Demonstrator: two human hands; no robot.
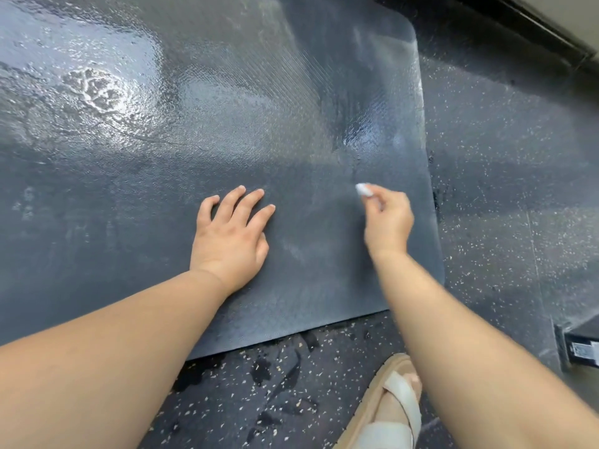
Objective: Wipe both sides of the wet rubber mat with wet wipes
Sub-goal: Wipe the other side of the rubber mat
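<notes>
Floor: dark speckled floor [505, 150] with pale flecks; dark wet blotches show on it just below the mat's near edge.
Wall edge: a black baseboard [531, 24] runs across the top right corner, with a pale wall above it.
Object at right: a dark boxy item with a small label [580, 350] sits at the right edge; what it is cannot be told.
Rubber mat: the dark grey rubber mat [227, 108] lies flat on the floor and fills most of the view; its rounded far-right corner and its near edge are visible.
Mat surface: glossy with water at the upper left, where a foamy patch catches the light; duller and streaked near the hands.
Left hand: the left hand [231, 236] rests palm down on the mat, fingers straight and spread, holding nothing.
Right hand: the right hand [387, 222] is raised at the wrist, fingers curled, pinching a small white wet wipe [362, 189] at its fingertips.
Wipe position: the wad is at the mat's surface near its right edge, to the right of the left hand and apart from it.
Foot: a foot in a tan sandal [389, 403] with pale straps stands on the floor below the mat, under the right forearm.
</notes>
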